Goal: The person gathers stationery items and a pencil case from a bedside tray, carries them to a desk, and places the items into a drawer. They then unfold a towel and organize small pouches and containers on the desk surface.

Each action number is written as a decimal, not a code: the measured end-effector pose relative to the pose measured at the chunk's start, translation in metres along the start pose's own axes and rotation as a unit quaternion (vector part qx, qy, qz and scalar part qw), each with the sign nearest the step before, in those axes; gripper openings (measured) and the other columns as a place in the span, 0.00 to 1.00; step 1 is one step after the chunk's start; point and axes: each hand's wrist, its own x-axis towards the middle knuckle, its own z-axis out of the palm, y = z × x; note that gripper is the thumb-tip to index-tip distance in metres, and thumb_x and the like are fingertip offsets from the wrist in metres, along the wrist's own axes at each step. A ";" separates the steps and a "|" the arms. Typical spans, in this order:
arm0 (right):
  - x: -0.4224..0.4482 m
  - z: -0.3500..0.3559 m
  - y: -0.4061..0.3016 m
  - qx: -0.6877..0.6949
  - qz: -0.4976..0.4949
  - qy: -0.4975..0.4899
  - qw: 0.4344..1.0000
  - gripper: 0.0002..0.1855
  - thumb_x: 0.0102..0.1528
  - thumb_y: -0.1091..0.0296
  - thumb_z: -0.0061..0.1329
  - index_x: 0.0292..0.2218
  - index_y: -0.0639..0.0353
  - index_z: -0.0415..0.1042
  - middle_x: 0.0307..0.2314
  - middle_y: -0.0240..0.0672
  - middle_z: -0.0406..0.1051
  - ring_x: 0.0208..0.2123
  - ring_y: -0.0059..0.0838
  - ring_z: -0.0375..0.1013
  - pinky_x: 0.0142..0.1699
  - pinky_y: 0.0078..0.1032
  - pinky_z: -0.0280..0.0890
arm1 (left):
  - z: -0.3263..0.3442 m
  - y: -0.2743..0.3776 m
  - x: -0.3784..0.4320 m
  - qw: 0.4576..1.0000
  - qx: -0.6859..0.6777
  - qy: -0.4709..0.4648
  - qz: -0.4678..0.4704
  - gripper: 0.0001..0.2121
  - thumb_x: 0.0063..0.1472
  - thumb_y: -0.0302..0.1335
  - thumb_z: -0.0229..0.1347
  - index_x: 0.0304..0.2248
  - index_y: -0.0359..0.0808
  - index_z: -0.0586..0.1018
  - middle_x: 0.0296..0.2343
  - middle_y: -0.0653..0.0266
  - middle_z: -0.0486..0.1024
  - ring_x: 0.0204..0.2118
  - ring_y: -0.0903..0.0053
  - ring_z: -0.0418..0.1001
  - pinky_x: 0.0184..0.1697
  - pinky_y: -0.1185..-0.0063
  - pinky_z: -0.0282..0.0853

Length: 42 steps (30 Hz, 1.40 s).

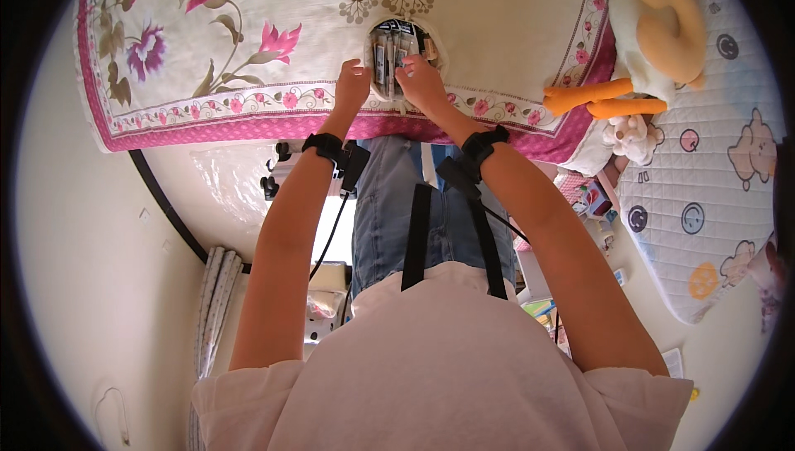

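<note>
In front of me an oval whitish pouch [442,56] lies open on the flowered bedspread. Its inside is packed with small packages and slim stick-like items [390,56], some with dark tops and pale labels. My left hand [353,86] is at the pouch's left rim with its fingers bent; whether they pinch the rim is not clear. Over the right part of the opening, my right hand [422,81] has its curled fingertips at the packed items. Its grip on any single item cannot be made out. Black straps with small devices circle both wrists.
The bedspread [509,22] has a pink border along its near edge. A white plush toy with orange legs [596,98] lies to the right, beside a small plush toy [632,138] and a quilted mat [702,202]. Cables hang from both wrist devices. A curtain [214,308] hangs at lower left.
</note>
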 end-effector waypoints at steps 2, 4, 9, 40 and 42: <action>-0.005 -0.004 0.001 -0.043 0.000 0.064 0.997 0.19 0.42 0.63 0.43 0.35 0.66 0.60 0.28 0.42 0.65 0.30 0.35 0.65 0.35 0.25 0.59 | 0.004 -0.008 0.003 0.997 0.031 -0.035 -0.064 0.19 0.46 0.38 0.46 0.36 0.34 0.65 0.28 0.57 0.70 0.32 0.67 0.67 0.35 0.75 0.60; -0.003 -0.011 0.012 -0.081 0.001 0.134 0.988 0.19 0.43 0.63 0.42 0.35 0.66 0.60 0.30 0.42 0.63 0.31 0.35 0.64 0.36 0.25 0.59 | 0.007 -0.004 0.003 0.994 0.047 -0.064 -0.075 0.19 0.46 0.38 0.46 0.36 0.34 0.65 0.28 0.57 0.70 0.32 0.66 0.67 0.35 0.75 0.60; 0.022 -0.023 0.061 -0.145 -0.033 0.259 0.954 0.19 0.43 0.62 0.40 0.33 0.68 0.57 0.28 0.48 0.61 0.28 0.44 0.63 0.33 0.33 0.58 | 0.007 0.005 0.007 0.987 0.103 -0.122 -0.021 0.18 0.46 0.37 0.44 0.35 0.34 0.64 0.27 0.53 0.69 0.32 0.62 0.66 0.35 0.73 0.60; -0.365 -0.204 0.043 0.220 0.119 0.394 0.884 0.16 0.46 0.60 0.39 0.31 0.65 0.63 0.22 0.41 0.66 0.25 0.30 0.66 0.29 0.24 0.59 | 0.055 0.306 -0.258 0.720 0.215 -0.432 0.499 0.10 0.44 0.29 0.48 0.25 0.31 0.65 0.18 0.56 0.63 0.21 0.70 0.64 0.26 0.79 0.60; -0.402 -0.186 0.052 0.276 0.098 0.463 0.836 0.15 0.46 0.61 0.39 0.30 0.66 0.63 0.20 0.39 0.66 0.23 0.27 0.64 0.28 0.24 0.58 | 0.067 0.314 -0.290 0.657 0.252 -0.500 0.505 0.09 0.42 0.29 0.48 0.23 0.31 0.66 0.19 0.53 0.66 0.22 0.66 0.67 0.27 0.77 0.61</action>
